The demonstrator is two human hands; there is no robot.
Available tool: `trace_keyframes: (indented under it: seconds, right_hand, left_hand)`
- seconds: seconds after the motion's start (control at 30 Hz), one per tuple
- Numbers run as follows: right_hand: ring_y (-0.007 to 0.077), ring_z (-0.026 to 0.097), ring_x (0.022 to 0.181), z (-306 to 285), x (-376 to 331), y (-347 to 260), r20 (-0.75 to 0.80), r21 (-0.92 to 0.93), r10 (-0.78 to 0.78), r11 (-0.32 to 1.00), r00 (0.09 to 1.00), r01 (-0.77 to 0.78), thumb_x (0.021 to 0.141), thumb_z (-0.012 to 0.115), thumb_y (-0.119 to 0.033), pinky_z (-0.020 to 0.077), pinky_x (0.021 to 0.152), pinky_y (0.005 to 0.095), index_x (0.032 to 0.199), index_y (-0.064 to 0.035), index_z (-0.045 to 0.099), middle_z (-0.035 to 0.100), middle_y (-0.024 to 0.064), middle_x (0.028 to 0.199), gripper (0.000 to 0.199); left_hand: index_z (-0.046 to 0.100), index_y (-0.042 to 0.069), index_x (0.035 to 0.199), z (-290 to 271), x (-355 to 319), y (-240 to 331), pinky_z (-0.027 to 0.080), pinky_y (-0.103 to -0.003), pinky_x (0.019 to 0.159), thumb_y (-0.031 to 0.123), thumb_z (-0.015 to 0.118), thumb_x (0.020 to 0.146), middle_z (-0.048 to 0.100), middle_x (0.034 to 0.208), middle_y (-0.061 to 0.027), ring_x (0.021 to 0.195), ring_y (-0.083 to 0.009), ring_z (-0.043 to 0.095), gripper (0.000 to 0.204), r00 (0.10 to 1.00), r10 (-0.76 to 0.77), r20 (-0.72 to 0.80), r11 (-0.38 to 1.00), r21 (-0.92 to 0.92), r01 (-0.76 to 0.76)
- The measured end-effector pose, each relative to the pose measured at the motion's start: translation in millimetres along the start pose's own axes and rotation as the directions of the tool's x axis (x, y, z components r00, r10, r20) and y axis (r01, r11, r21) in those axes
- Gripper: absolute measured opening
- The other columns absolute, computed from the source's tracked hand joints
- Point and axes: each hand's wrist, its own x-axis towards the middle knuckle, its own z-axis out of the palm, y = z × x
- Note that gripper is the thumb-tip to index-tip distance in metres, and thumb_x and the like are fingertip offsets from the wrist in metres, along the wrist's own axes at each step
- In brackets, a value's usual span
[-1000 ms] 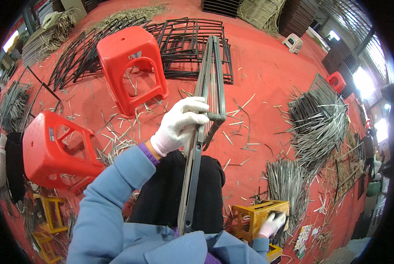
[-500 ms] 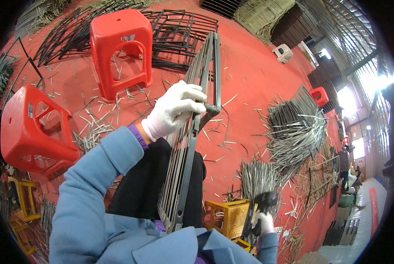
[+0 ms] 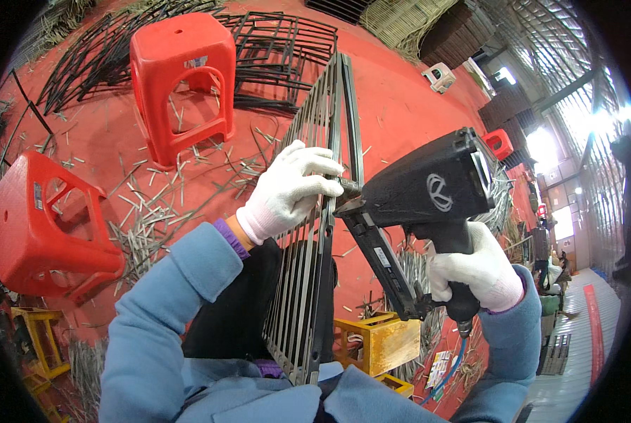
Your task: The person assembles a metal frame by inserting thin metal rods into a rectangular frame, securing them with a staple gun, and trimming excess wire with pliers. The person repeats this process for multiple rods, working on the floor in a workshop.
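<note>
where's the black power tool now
In the head view, right of centre: the right hand holds the black power tool just beside the slatted frame.

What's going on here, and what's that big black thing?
The person's gloved left hand holds a slatted frame up in front of their lap. The gloved right hand grips the handle of a black power tool, maybe a nail gun, with a blue hose. Its nose is close to the frame, beside the left hand; I can't tell if they touch.

Right hand [image 3: 476, 268] has raised nail gun [image 3: 428, 187] to frame [image 3: 326, 243].
</note>
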Motion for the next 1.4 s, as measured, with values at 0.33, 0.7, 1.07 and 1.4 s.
trace_keyframes:
  seconds: [0.33,0.7,1.07,1.4]
  right_hand:
    - [0.0081,0.057,0.057,13.9,5.8,-36.1,0.013,-0.293,0.102,0.951,0.995,-0.094,0.08,0.064,-0.009,0.044,0.054,0.0247,0.08,-0.0019,0.061,0.06,0.0021,0.063,0.007]
    - [0.0139,0.055,0.053,-59.2,-8.0,166.2,-0.027,0.442,0.147,0.889,0.989,-0.12,0.085,0.061,-0.011,0.0499,0.055,0.0315,0.084,-0.003,0.059,0.056,0.0043,0.063,0.008]
    - [0.0368,0.065,0.106,-14.4,-28.9,571.5,-0.902,-0.06,0.323,0.567,0.288,-0.822,0.085,0.074,-0.037,0.0511,0.092,0.0468,0.15,-0.0132,0.045,0.066,0.0186,0.116,0.075]
    - [0.0348,0.067,0.106,184.5,103.3,595.6,-0.418,0.054,0.323,0.942,0.849,-0.332,0.085,0.075,-0.028,0.0532,0.093,0.0444,0.122,-0.0082,0.065,0.069,0.0193,0.11,0.044]
  left_hand:
    - [0.071,0.014,0.095,-0.5,-0.8,-3.0,0.045,-0.043,0.092,-0.008,0.064,0.075,0.068,0.113,-0.0048,0.112,-0.0299,0.062,0.031,1.0,0.028,-0.007,0.999,0.023,-0.028]
    - [0.072,0.013,0.095,-11.7,2.9,0.3,0.045,-0.043,0.095,-0.01,0.063,0.069,0.069,0.113,-0.0063,0.113,-0.0324,0.06,0.036,0.999,0.046,0.001,0.999,0.02,-0.046]
    - [0.062,0.004,0.124,-46.6,11.8,16.9,0.032,-0.048,0.117,0.064,0.058,0.092,0.053,0.143,-0.0177,0.138,-0.0343,0.046,0.068,0.899,-0.188,0.396,0.974,0.192,0.12]
    - [0.056,-0.001,0.134,-86.6,34.9,22.6,0.03,-0.049,0.119,0.068,0.064,0.088,0.048,0.148,-0.0197,0.142,-0.0356,0.042,0.083,0.752,-0.317,0.579,0.9,0.433,0.047]
